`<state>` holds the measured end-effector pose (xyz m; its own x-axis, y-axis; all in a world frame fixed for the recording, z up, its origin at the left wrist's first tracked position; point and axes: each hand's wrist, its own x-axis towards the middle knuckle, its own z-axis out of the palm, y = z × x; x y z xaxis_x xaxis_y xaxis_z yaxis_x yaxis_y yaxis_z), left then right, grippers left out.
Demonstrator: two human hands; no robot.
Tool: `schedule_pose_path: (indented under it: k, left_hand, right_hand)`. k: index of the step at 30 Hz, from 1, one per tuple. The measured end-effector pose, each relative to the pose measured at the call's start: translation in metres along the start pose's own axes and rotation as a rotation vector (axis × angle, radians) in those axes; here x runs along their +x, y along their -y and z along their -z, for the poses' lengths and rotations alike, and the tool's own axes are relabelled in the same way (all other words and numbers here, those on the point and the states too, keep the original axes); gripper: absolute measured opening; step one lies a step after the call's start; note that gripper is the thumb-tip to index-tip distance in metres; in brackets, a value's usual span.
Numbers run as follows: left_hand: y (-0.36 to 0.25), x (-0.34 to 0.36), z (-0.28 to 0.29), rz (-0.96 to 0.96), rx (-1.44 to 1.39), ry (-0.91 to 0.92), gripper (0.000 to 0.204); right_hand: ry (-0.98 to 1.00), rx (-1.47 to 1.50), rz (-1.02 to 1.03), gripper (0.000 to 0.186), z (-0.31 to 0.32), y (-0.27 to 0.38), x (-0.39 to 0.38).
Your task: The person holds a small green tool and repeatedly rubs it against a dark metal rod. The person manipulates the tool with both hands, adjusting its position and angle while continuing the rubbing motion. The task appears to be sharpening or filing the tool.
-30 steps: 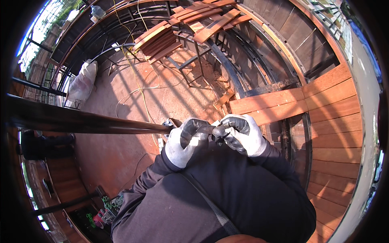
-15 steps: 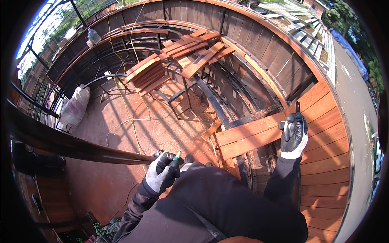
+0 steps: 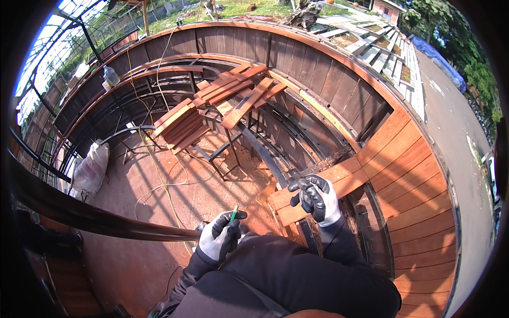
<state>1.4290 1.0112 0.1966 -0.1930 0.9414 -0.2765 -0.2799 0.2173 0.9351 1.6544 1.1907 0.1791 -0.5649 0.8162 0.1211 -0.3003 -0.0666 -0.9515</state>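
Note:
In my left hand [image 3: 221, 233], gloved in grey and black, a slim green pencil [image 3: 234, 213] with a pale end sticks up between thumb and fingers. My right hand [image 3: 316, 200], in a matching glove, is above two reddish-brown planks [image 3: 289, 214] that span the curved metal frame. Its fingers are curled together, and whatever they hold, if anything, is hidden. Beyond the right hand, those boards lead to a row of fitted planks [image 3: 416, 204] along the curved bench top.
Loose planks [image 3: 183, 124] are stacked on a metal stand ahead. A curved dark rail [image 3: 106, 209] crosses at left, above the reddish floor [image 3: 119, 249]. Yellow and pale cords [image 3: 164, 185] trail over the floor. A white sack [image 3: 91, 168] and a plastic bottle [image 3: 111, 77] are at left.
My right hand has moved left and inward, from the fitted planks to above the two spanning boards. The dark flat piece it held no longer shows. My left hand keeps the pencil.

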Motion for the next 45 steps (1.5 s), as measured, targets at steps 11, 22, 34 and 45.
schedule_pose_path:
  k: [11, 22, 34, 45]
  left_hand:
    - [-0.016, 0.010, -0.013, 0.036, 0.027, 0.101, 0.037]
    - [-0.018, 0.020, -0.009, -0.453, 0.669, 0.176, 0.044]
    - [-0.025, 0.013, -0.013, -0.574, 0.762, 0.142, 0.037]
    - [-0.028, 0.005, -0.013, -0.479, 0.771, 0.119, 0.033]
  right_hand:
    - [0.272, 0.292, -0.222, 0.029, -0.029, 0.004, -0.006]
    - [0.338, 0.365, -0.293, 0.022, -0.060, 0.003, -0.021]
    - [0.124, 0.226, -0.325, 0.020, -0.071, 0.008, -0.026]
    - [0.320, 0.379, -0.386, 0.016, -0.053, 0.007, -0.023]
